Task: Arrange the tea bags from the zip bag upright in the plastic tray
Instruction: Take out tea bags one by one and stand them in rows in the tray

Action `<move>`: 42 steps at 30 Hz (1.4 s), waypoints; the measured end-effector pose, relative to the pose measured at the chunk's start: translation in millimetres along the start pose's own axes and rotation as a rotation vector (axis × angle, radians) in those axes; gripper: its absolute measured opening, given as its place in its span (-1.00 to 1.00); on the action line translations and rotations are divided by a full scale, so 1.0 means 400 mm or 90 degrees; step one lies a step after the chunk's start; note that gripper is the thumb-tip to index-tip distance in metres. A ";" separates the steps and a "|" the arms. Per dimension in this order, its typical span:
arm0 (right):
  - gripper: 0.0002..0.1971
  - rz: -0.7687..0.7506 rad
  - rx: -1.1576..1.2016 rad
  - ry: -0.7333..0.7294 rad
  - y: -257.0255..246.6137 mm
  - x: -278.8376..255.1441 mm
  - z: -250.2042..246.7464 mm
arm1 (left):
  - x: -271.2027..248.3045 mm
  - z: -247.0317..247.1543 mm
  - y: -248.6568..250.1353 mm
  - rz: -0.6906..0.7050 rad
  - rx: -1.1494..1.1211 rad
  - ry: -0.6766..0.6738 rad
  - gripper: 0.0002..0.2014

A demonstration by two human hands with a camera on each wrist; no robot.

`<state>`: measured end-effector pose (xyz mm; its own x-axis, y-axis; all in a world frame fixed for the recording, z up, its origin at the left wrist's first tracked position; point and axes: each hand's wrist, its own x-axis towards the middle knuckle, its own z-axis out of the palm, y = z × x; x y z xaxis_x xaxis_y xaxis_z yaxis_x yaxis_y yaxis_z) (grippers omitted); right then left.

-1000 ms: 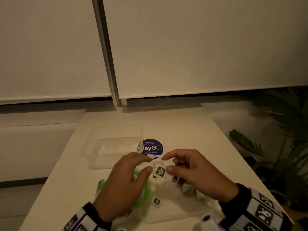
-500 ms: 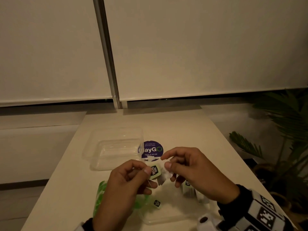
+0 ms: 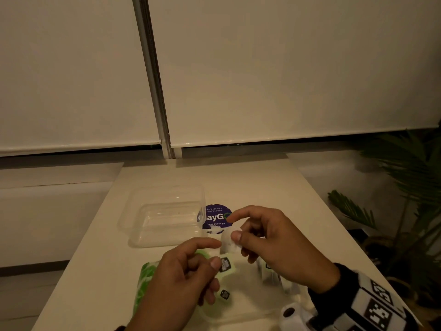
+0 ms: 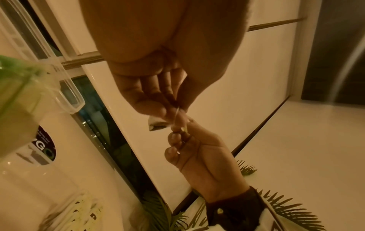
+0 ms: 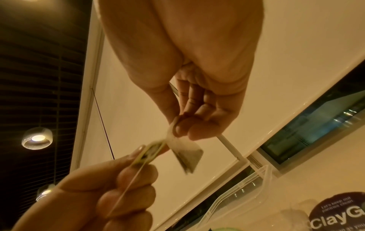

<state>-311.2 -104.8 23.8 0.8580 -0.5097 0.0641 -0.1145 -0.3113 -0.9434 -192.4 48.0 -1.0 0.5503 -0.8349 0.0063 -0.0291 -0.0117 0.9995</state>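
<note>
Two hands now part: our left hand (image 3: 176, 278) pinches the tag (image 3: 225, 264), right hand (image 3: 276, 244) the tea bag (image 3: 228, 243); plastic tray (image 3: 133, 232) awaits.

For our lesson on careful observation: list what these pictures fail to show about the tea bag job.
- Zip bag contents: head view, the left hand covers part; count unclear.
- Tag print: too small, dim.
- Tea bag: right wrist view, blurred.
- Plastic tray: left wrist view, cut off.

plastic tray (image 3: 164, 218) behind zip bag (image 3: 238, 304), sticker (image 3: 213, 217) right of tray, all on table (image 3: 250, 185)
</note>
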 end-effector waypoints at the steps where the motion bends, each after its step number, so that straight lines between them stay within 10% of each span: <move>1: -0.80 -0.004 -0.009 -0.001 0.001 0.001 0.001 | -0.003 -0.002 0.001 0.004 0.008 0.004 -0.83; 7: -0.79 -0.004 -0.007 -0.005 0.003 -0.002 0.004 | -0.028 -0.035 0.003 0.083 0.172 -0.081 -0.62; 10: -0.75 -0.024 -0.040 -0.033 0.000 -0.003 -0.005 | -0.013 -0.051 0.009 0.158 0.282 0.038 -0.92; 12: -0.69 -0.037 -0.078 -0.074 -0.005 -0.004 -0.011 | 0.007 -0.059 0.003 0.184 0.302 0.119 -0.74; 15: -0.60 -0.047 -0.086 -0.150 -0.016 -0.004 -0.012 | 0.028 -0.046 0.006 0.136 0.351 -0.007 -0.42; 19: -0.53 -0.055 -0.058 -0.177 -0.019 -0.008 -0.018 | 0.046 -0.030 -0.002 0.058 0.255 -0.172 -0.59; 25: -0.46 0.025 0.094 -0.181 0.022 -0.030 -0.011 | 0.041 -0.032 0.016 0.038 0.070 -0.112 -0.80; 32: -0.92 0.043 0.169 -0.095 0.043 -0.031 -0.014 | 0.042 -0.056 0.026 0.030 0.001 -0.027 -0.75; 42: -0.80 0.065 0.295 0.050 0.043 -0.008 -0.022 | 0.047 -0.059 0.023 -0.002 -0.009 -0.008 -0.80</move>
<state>-320.2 -115.6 10.1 0.8117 -0.5833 -0.0291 0.0545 0.1253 -0.9906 -162.8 45.1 9.0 0.5393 -0.8421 0.0022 -0.0153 -0.0072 0.9999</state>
